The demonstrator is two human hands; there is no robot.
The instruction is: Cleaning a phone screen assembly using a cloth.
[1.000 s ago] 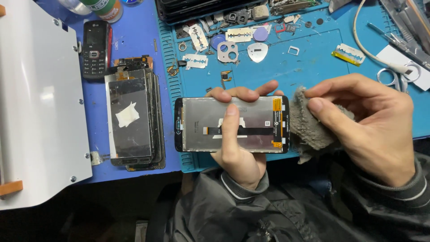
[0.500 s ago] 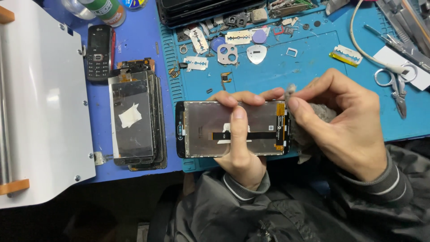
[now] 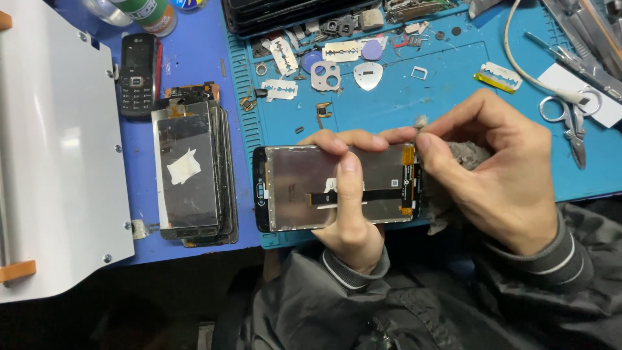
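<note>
Holding the phone screen assembly (image 3: 337,188) back side up, just above the near edge of the blue work mat (image 3: 453,97). Left hand (image 3: 350,214) grips it from below, thumb laid across the flex ribbon, fingertips curled over the far edge. Right hand (image 3: 492,175) is pinched shut on a grey cloth wad (image 3: 463,155), pressed at the assembly's right end by the orange connector strip.

Risk, as judged: rubbing pressure there could crease or tear the ribbon, and thumb load might crack the panel. Loose razor blades (image 3: 278,89) lie beyond the assembly on the mat; a stack of panels (image 3: 194,172) sits left of it.
</note>
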